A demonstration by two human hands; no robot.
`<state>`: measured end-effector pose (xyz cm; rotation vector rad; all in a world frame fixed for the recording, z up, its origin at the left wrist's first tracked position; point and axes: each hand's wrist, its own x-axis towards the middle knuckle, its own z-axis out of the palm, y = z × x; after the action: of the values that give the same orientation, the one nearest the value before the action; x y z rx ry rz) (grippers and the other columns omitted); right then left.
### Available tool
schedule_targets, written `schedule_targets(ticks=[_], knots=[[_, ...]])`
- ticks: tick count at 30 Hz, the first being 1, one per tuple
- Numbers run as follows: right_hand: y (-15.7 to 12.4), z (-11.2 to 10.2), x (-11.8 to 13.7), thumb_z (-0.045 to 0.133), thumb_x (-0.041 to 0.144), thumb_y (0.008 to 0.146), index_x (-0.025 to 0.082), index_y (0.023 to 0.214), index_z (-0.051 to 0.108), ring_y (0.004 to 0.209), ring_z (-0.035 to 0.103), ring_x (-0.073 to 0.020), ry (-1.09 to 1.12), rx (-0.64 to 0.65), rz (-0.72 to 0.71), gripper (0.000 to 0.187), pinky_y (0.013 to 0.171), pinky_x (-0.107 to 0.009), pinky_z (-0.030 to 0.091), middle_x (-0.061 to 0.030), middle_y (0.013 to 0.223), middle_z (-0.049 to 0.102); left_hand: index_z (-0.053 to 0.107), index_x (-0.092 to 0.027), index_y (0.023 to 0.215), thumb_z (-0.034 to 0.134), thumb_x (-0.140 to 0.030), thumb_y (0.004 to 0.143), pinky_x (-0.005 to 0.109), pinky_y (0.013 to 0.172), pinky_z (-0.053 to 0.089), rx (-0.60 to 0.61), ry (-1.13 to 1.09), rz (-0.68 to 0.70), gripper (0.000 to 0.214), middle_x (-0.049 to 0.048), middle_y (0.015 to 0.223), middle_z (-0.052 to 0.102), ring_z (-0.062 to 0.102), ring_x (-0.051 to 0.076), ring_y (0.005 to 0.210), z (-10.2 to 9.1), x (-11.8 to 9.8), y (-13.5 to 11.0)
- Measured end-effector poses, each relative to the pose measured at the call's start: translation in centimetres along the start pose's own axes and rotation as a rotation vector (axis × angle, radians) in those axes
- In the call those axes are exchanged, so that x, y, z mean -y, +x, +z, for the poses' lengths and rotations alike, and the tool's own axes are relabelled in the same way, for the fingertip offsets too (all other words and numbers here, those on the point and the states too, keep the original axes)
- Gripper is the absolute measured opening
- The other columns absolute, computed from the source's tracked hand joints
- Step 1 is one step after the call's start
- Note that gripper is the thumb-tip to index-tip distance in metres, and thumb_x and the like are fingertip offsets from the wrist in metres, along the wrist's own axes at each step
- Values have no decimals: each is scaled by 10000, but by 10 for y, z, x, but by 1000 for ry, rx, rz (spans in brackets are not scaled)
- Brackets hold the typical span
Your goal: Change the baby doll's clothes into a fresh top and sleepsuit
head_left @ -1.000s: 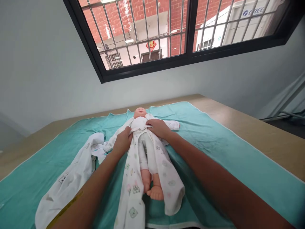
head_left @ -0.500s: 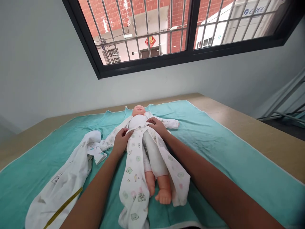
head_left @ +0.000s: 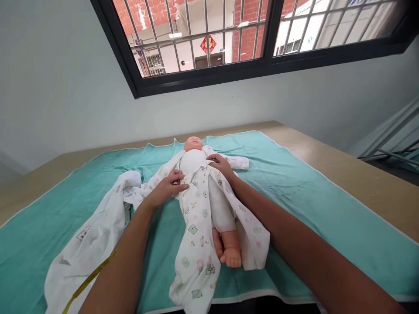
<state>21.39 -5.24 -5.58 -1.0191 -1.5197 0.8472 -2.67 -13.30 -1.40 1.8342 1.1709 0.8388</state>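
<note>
Frame centre: doll [head_left: 193,161] in printed gown [head_left: 198,226] | left hand [head_left: 167,186]: thumb, forefinger parted, at gown | right hand [head_left: 223,166]: higher on gown, grip unclear

Sheet [head_left: 304,209]: turquoise, plain, white edging; printed gown [head_left: 196,244]: white, scattered small motifs in green, pink and grey; doll [head_left: 231,253]: peach-pink head and feet, white torso; second garment [head_left: 98,226]: white, dark-lined motif; strip [head_left: 92,275]: mustard yellow; tabletop [head_left: 327,161]: light brown; wall [head_left: 59,87]: pale grey; window frame [head_left: 203,76]: black; bars [head_left: 206,19]: silver-grey; brickwork [head_left: 248,43]: red; diamond-shaped sign [head_left: 211,44]: red and gold
</note>
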Motion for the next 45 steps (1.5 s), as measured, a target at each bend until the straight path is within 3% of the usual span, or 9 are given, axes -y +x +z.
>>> schedule_targets(ticks=[2,7,13,18,22,26,31,39,45], knots=[[1,0,-1,578,329,680,207,867,626,882,559,-188,-9,-11,-22,229,884,-356,435,-19,941,630,634,-213,827,681,-411,750,283,863,420,-25,-16,13,218,46,1166,485,488,197,1055,1,4,0],[0,-1,-2,600,333,681,213,883,651,970,559,-213,-75,-58,-100,241,903,-370,432,-37,1010,635,543,-199,792,671,-390,756,343,984,392,-244,-130,110,233,77,1268,528,455,239,1238,8,20,5],[-3,-1,0,593,339,723,213,954,654,1005,575,-201,-87,-26,-85,270,902,-346,444,-30,1060,640,441,-221,764,626,-316,748,338,873,461,-496,-193,65,209,47,1042,671,608,200,989,20,35,16],[-6,1,4,594,330,739,216,952,657,1003,582,-199,-99,-39,-97,250,951,-357,424,-27,1048,648,468,-235,791,570,-287,767,276,748,431,-694,75,-107,118,-11,840,633,569,161,780,24,36,27],[-6,0,7,591,315,746,212,967,662,990,583,-202,-105,-26,-81,254,940,-362,429,-38,1056,641,563,-216,822,569,-344,787,290,704,428,-604,50,-199,133,4,787,640,572,175,731,22,31,24],[-1,-1,12,593,276,720,209,1001,666,1081,549,-233,-150,38,-167,298,950,-390,422,-68,1131,630,634,-199,1010,590,-404,784,291,656,468,-468,-82,-256,309,14,765,687,615,180,689,21,19,13],[0,1,25,566,259,746,240,1031,666,1130,541,-208,-139,110,-195,303,1007,-369,380,-30,1180,633,628,-183,1046,660,-282,711,273,583,464,-549,-292,-301,351,-11,650,669,601,165,604,24,8,13],[13,0,47,576,411,795,263,881,655,819,578,-192,-407,119,-76,189,727,-302,390,16,890,677,591,-202,965,643,-245,708,319,727,523,-625,-349,-245,266,18,791,710,659,208,813,32,22,36],[28,4,50,513,411,814,229,677,589,652,500,-176,-550,59,-27,240,602,-288,305,-3,690,624,608,-191,958,558,-432,785,356,717,529,-555,-351,-167,302,56,862,706,656,237,823,35,24,39]])
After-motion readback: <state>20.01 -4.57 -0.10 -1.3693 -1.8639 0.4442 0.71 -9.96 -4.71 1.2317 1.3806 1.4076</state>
